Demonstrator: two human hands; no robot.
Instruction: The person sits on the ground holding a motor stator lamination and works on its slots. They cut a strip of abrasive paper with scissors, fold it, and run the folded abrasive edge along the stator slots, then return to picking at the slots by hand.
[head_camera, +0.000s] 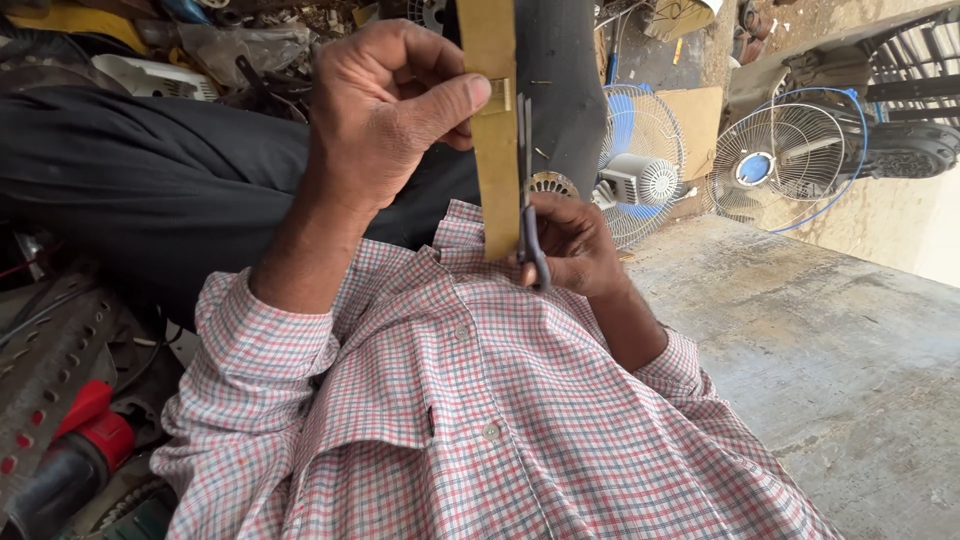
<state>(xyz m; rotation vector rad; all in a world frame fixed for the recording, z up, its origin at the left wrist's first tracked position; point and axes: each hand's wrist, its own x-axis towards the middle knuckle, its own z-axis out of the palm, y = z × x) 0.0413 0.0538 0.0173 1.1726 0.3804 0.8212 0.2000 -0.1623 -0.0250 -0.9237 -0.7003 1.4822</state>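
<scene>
- Brass-coloured flat strip (494, 150) stands upright in the middle of the head view, running out past the top edge, so that one long side is free for cutting.
- Left hand (385, 115) holds the strip high up: its thumb presses flat across the face and the other fingers curl behind, clamped on it to keep it steady and straight.
- Right hand (570, 245) sits lower, just right of the strip's bottom end, its fingers closed through the grey handles of a pair of scissors (528, 200).
- Scissor blades point up along the strip's right edge, close against it; whether they bite into the material I cannot tell.
- Both forearms rise from a checked shirt (480, 420), bringing the work close in front of the chest, where it is easy to see.
- Far right, two fans (775, 160) with wire guards rest by a concrete floor (830, 350).
- Near left, a red-handled tool (85, 435) lies among metal parts.
</scene>
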